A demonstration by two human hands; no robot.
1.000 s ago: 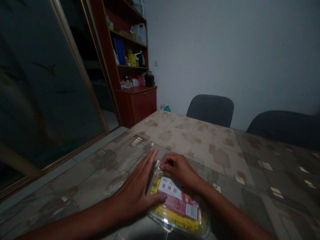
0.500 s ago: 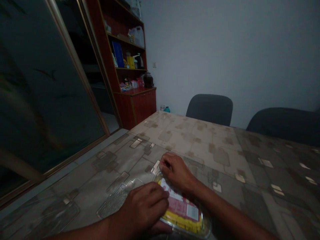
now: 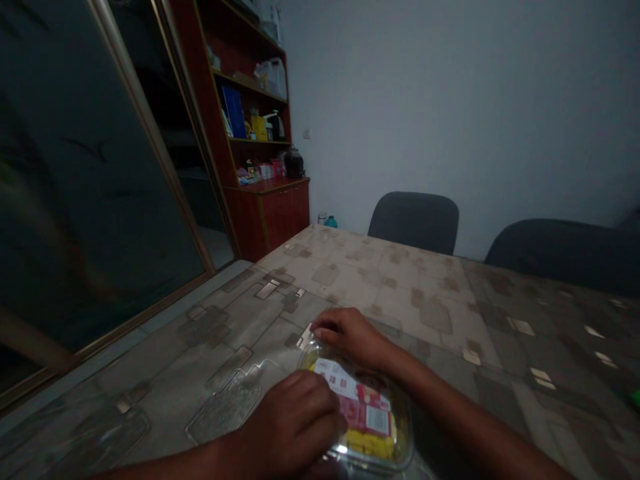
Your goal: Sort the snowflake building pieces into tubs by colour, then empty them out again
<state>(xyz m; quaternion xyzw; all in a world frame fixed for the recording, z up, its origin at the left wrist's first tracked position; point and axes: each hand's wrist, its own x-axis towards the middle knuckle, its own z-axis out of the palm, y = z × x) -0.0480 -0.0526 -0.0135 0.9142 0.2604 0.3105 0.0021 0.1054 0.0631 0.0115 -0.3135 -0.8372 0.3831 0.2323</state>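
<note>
A clear plastic food box (image 3: 403, 427) rests on the table near its front edge. Yellow contents (image 3: 367, 443) show through it, and a white and red label (image 3: 353, 393) with a barcode covers much of the top. My left hand (image 3: 300, 417) has its fingers curled over the box's left side; its thumb is hidden. At the far end of the box is my right hand (image 3: 350, 337), its bent fingers closed on the far left corner of the rim.
A patterned, glossy cloth covers the table (image 3: 330, 273). Left of the box lies a shiny, clear textured shape (image 3: 227, 403); I cannot tell if it is loose plastic. Dark chairs (image 3: 415, 220) stand beyond the table. A red cabinet with shelves (image 3: 283, 213) and glass sliding doors (image 3: 105, 200) are at left.
The view has shifted slightly. My right hand's fingers have come lower onto the box's far corner. More of the label shows between my hands.
</note>
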